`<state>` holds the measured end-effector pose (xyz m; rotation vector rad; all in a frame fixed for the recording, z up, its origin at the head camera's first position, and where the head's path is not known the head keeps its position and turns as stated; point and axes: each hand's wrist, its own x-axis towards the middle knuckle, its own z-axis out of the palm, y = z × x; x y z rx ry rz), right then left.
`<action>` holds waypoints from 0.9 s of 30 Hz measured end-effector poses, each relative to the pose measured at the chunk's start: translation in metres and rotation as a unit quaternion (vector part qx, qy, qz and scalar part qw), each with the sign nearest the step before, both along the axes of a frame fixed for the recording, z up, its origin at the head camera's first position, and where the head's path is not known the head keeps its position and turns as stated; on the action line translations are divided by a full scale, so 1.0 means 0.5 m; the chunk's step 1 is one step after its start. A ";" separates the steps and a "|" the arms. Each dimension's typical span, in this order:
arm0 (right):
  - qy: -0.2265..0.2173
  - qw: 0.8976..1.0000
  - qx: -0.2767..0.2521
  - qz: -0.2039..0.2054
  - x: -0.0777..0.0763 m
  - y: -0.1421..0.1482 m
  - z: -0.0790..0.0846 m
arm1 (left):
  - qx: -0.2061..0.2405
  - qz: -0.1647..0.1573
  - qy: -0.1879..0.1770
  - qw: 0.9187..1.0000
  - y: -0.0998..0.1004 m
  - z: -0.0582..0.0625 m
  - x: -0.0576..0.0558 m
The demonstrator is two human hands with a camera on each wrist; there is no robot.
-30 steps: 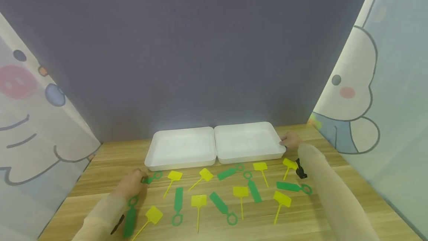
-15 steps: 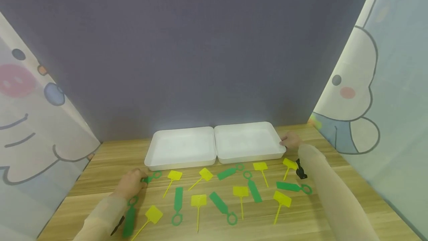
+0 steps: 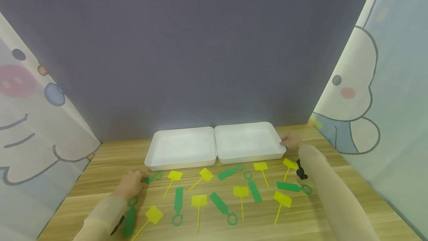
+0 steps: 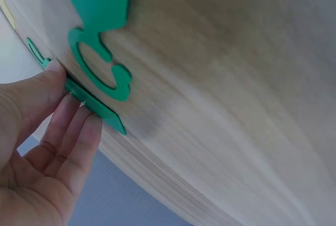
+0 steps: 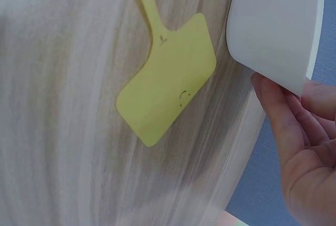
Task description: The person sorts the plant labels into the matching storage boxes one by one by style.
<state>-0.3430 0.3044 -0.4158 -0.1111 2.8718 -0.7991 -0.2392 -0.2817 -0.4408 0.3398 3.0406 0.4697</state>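
My left hand (image 3: 130,184) is low over the table at the left, pinching a green plant label (image 4: 97,105) with a ring end between thumb and fingertips. In the head view the hand covers part of that label. A second green label (image 3: 129,220) lies partly beside my left wrist. At the right, my right hand (image 3: 291,140) grips the outer side of the right white tray (image 3: 250,158). In the right wrist view the thumb lies at the tray's rim and the fingers touch its side wall. A yellow T-shaped plant label (image 5: 165,81) lies near that hand.
Left of that tray stands another white tray (image 3: 182,166), the two side by side. Several yellow labels (image 3: 199,201) and green labels (image 3: 219,203) lie spread over the wooden table (image 3: 110,159) in front. A grey panel (image 3: 200,47) rises behind the trays.
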 end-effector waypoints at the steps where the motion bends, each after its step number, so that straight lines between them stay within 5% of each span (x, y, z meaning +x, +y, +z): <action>1: -0.004 1.000 0.000 -0.003 0.000 0.000 0.000 | 0.003 0.002 -0.006 1.000 -0.001 0.000 -0.001; 11: -0.019 1.000 0.000 -0.010 -0.001 -0.004 0.001 | 0.033 0.020 -0.043 0.998 -0.008 0.005 -0.008; 27: -0.024 1.000 -0.012 -0.005 0.000 -0.003 0.002 | 0.024 0.010 -0.052 0.998 -0.010 0.017 -0.003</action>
